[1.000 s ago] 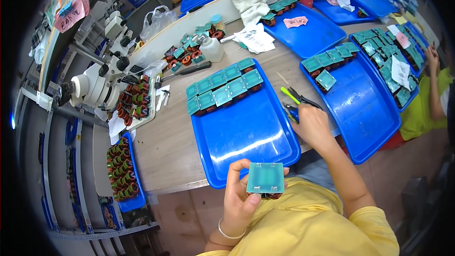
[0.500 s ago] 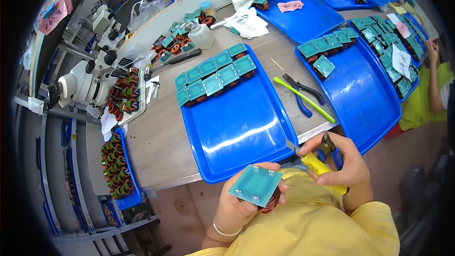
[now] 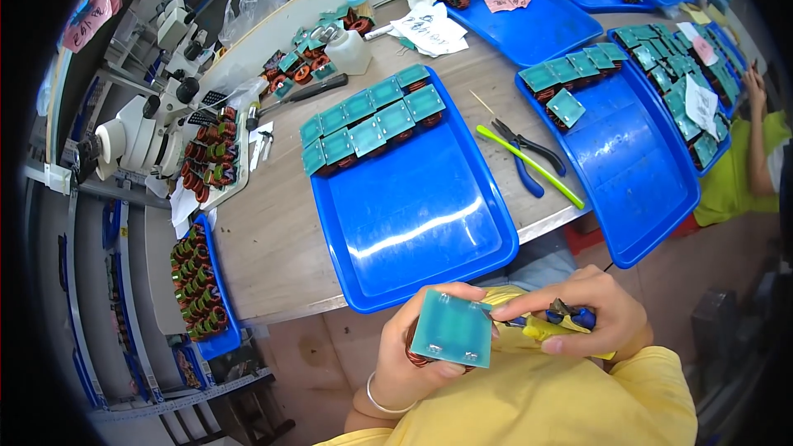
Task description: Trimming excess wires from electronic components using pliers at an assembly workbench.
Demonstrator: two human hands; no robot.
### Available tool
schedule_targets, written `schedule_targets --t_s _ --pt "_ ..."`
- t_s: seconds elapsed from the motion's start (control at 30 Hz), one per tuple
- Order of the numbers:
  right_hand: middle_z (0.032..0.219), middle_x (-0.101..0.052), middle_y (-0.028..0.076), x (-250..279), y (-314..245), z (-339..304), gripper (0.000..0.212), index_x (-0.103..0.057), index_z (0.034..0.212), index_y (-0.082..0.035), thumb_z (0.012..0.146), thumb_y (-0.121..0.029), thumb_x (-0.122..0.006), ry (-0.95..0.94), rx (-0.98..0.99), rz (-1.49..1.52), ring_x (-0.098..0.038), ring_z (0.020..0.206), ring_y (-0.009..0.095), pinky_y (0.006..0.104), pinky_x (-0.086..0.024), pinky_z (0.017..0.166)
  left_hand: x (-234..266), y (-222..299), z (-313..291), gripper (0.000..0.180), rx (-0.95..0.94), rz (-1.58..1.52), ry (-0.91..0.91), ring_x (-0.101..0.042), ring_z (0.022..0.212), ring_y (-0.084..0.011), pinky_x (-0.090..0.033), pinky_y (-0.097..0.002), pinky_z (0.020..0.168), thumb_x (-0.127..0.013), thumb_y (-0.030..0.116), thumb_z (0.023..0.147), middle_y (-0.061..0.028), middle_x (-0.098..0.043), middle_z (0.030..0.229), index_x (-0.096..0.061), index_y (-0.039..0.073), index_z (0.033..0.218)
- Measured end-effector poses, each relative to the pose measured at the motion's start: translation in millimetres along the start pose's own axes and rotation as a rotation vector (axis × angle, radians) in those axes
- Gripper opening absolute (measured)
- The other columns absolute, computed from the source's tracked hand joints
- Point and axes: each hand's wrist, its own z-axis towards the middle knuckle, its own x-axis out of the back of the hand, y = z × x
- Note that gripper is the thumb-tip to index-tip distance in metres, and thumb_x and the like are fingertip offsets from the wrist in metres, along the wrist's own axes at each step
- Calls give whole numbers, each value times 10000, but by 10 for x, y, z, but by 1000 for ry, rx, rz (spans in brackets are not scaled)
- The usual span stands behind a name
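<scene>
With the left hand [image 3: 413,355] clamped on the green circuit board [image 3: 452,329] and right hand [image 3: 578,322] fingers closed on the cutters [image 3: 555,322], a slipped blade could likely nick the board or thumb.

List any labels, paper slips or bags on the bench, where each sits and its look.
White paper sheet: bench top, dark handwriting.
Pink slip: in far blue tray, rectangular.
Clear plastic bag: bench's far left edge, crumpled.
Pink notes: upper left, hanging.
White slip: on boards, right tray.
</scene>
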Motion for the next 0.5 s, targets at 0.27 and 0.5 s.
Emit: schedule_targets --t_s 0.27,0.5 --pt "944 -662 141 -11 50 -2 394 -643 1009 19 619 -42 -640 10 27 36 -657 810 210 248 -477 755 -61 48 -19 819 -17 149 90 -589 579 -114 -459 -190 490 -723 593 584 -98 -625 735 -495 -57 1027" --pt "947 -660 146 -90 107 -2 383 -631 1023 21 647 -47 -628 70 133 -59 -658 768 202 246 -477 701 -9 -6 -14 818 -104 253 132 -625 663 -143 -503 -217 577 -719 606 574 -76 -601 771 -507 -53 1008"
